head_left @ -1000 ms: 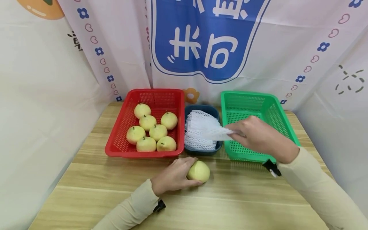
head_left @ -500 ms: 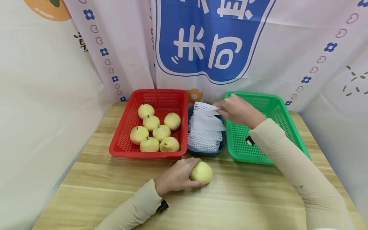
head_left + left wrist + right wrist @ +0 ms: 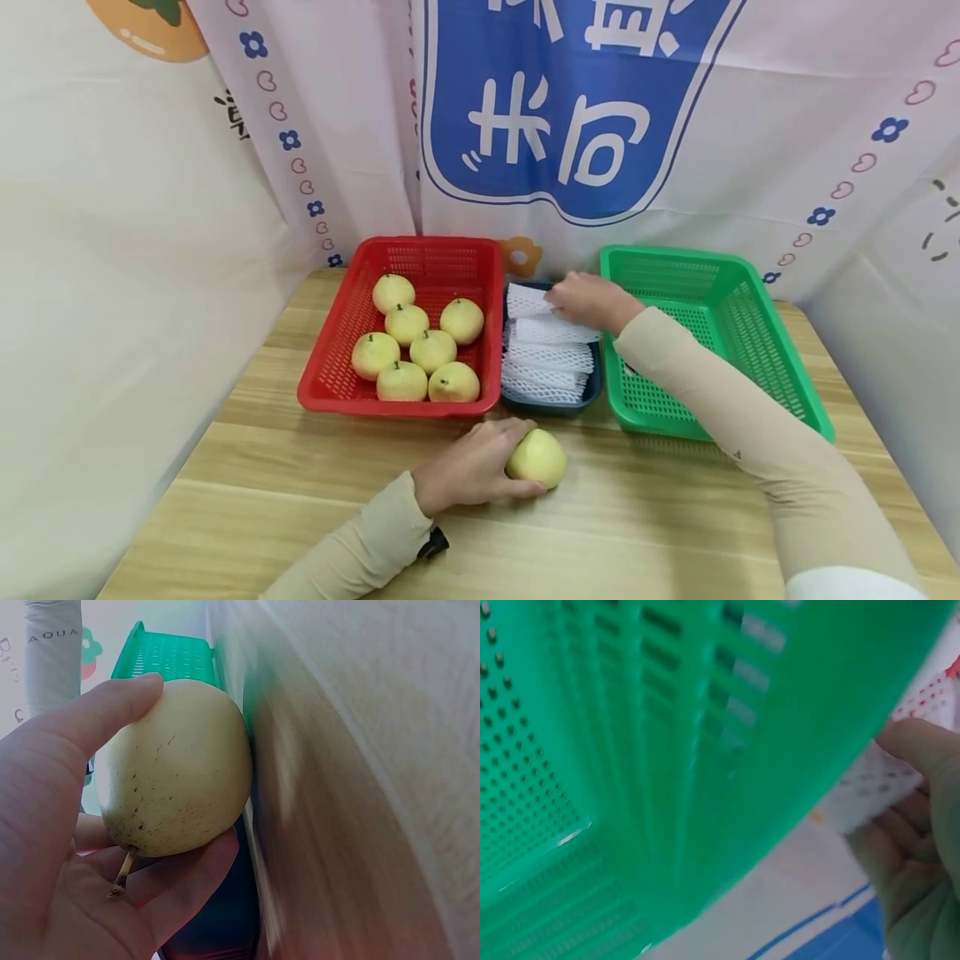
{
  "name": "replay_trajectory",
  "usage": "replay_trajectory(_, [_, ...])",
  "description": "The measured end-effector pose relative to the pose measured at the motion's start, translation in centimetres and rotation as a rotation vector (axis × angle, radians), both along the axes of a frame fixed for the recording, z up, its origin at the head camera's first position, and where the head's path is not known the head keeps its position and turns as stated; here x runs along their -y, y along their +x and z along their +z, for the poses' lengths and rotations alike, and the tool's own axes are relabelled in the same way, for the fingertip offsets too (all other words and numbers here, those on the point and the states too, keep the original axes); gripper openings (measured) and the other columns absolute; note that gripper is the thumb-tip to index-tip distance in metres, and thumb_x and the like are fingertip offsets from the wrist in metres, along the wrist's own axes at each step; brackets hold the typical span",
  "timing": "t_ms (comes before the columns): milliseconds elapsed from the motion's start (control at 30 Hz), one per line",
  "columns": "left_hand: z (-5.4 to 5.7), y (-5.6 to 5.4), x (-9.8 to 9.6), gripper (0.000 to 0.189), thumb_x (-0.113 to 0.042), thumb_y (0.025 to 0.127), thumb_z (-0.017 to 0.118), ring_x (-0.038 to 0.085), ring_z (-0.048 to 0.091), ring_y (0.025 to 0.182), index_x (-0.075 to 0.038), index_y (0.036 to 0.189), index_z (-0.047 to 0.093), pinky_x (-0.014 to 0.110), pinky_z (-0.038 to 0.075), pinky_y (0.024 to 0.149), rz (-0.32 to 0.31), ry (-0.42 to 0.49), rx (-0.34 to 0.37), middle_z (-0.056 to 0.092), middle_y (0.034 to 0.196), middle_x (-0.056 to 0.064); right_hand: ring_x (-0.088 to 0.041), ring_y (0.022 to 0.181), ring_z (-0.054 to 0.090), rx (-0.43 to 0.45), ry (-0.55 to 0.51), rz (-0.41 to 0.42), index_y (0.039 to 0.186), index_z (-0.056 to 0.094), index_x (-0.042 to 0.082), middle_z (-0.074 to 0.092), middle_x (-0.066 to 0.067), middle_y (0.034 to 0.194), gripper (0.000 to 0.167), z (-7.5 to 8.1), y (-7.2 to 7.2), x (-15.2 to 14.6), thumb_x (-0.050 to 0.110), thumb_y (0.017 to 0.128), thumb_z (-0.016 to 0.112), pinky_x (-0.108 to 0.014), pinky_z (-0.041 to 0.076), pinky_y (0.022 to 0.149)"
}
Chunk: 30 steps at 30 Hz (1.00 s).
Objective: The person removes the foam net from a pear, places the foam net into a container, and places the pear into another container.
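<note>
In the head view my left hand (image 3: 476, 467) holds a pale yellow pear (image 3: 538, 459) on the table, in front of the bins. The left wrist view shows thumb and fingers curled round this pear (image 3: 180, 769), its stem towards the palm. My right hand (image 3: 592, 300) is at the far end of the dark blue bin (image 3: 551, 409), pinching a white foam net sleeve (image 3: 528, 300). More foam net sleeves (image 3: 547, 358) lie flat in layers in that bin. In the right wrist view, thumb and fingers grip the sleeve (image 3: 874, 784), partly hidden by the green basket's wall.
A red basket (image 3: 397, 407) with several pears (image 3: 402, 382) stands left of the blue bin. To its right is a green basket (image 3: 780, 358), with my right forearm across it. A printed curtain (image 3: 360, 125) hangs behind the wooden table (image 3: 300, 467).
My right hand has moved from the bin's near right side to its far end, lifting the foam sleeve and then lowering it there. The left hand keeps its hold on the pear.
</note>
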<state>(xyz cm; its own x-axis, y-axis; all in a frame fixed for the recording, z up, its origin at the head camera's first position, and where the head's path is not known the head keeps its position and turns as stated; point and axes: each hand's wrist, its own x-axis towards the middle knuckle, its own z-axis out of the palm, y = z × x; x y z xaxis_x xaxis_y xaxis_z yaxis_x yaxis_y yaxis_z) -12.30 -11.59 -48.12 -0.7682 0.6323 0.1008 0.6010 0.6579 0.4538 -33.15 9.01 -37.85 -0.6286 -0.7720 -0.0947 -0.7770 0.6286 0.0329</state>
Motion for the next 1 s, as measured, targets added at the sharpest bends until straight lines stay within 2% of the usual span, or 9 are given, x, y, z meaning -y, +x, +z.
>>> replay_trajectory(133, [0.2,0.1,-0.1,0.072,-0.05,0.091,0.081,0.014,0.069,0.107,-0.001,0.139,0.061,0.027,0.059,0.09,-0.003,-0.016,-0.007,0.072,0.127,0.008,-0.021,0.08,0.072,0.117,0.15,-0.027,0.105,0.075,0.008,0.076,-0.009,0.091,0.021,-0.8,0.8,0.8,0.024,0.106,0.062,-0.039,0.06,0.078])
replay_trajectory(233, [0.3,0.1,-0.1,0.073,-0.051,0.091,0.08,0.014,0.069,0.109,-0.001,0.14,0.061,0.027,0.059,0.092,-0.003,-0.023,-0.01,0.071,0.129,0.008,-0.024,0.101,0.071,0.198,0.236,-0.07,0.121,0.073,0.009,0.076,-0.01,0.112,0.031,-1.3,1.4,1.2,0.034,0.107,0.059,-0.043,0.058,0.093])
replay_trajectory(333, [0.4,0.2,-0.1,0.073,-0.051,0.091,0.08,0.015,0.07,0.111,-0.001,0.141,0.061,0.026,0.06,0.093,0.002,-0.022,-0.004,0.071,0.13,0.009,-0.026,0.113,0.067,0.251,0.275,-0.11,0.134,0.069,0.011,0.073,-0.01,0.127,0.039,-1.6,1.8,1.5,0.038,0.107,0.059,-0.046,0.055,0.101])
replay_trajectory(567, [0.2,0.2,0.0,0.074,-0.052,0.091,0.079,0.014,0.069,0.111,-0.002,0.142,0.06,0.026,0.059,0.094,0.009,-0.026,0.02,0.071,0.131,0.009,-0.025,0.109,0.067,0.272,0.225,-0.114,0.133,0.069,0.012,0.073,-0.009,0.124,0.042,-0.5,1.8,1.1,0.043,0.104,0.062,-0.045,0.055,0.096])
replay_trajectory(767, [0.2,0.1,-0.1,0.073,-0.05,0.091,0.081,0.013,0.069,0.107,-0.001,0.141,0.06,0.024,0.059,0.09,0.008,-0.015,0.011,0.072,0.128,0.008,-0.035,0.131,0.062,0.271,0.114,-0.175,0.15,0.059,0.007,0.066,-0.017,0.144,0.062,2.6,2.5,-0.5,0.046,0.102,0.066,-0.053,0.05,0.112])
replay_trajectory(833, [0.1,0.1,-0.1,0.073,-0.05,0.091,0.081,0.014,0.069,0.107,-0.001,0.14,0.06,0.025,0.059,0.09,0.005,-0.014,0.007,0.072,0.128,0.009,-0.033,0.126,0.066,0.255,0.082,-0.179,0.152,0.056,0.005,0.069,-0.019,0.139,0.065,3.6,3.1,-1.3,0.046,0.102,0.067,-0.054,0.05,0.112])
replay_trajectory(867, [0.1,0.1,0.0,0.073,-0.05,0.091,0.081,0.014,0.069,0.107,0.0,0.14,0.06,0.025,0.059,0.09,0.002,-0.015,0.002,0.072,0.128,0.009,-0.031,0.117,0.071,0.243,0.067,-0.167,0.151,0.055,0.003,0.071,-0.019,0.134,0.065,4.0,3.5,-1.7,0.045,0.102,0.067,-0.054,0.051,0.111])
replay_trajectory(933, [0.1,0.0,0.0,0.073,-0.049,0.091,0.081,0.015,0.069,0.107,0.0,0.14,0.06,0.027,0.06,0.09,0.0,-0.013,-0.003,0.072,0.128,0.009,-0.026,0.09,0.076,0.22,0.044,-0.149,0.151,0.055,0.001,0.077,-0.019,0.111,0.066,4.9,4.3,-2.6,0.044,0.103,0.067,-0.052,0.055,0.106])
replay_trajectory(1000, [0.0,0.0,0.0,0.073,-0.049,0.09,0.082,0.016,0.069,0.107,0.001,0.14,0.06,0.028,0.06,0.09,-0.005,-0.005,-0.015,0.072,0.127,0.01,-0.02,0.07,0.073,0.2,0.031,-0.142,0.15,0.056,0.0,0.074,-0.014,0.087,0.067,5.6,5.3,-3.6,0.045,0.102,0.067,-0.05,0.058,0.102])
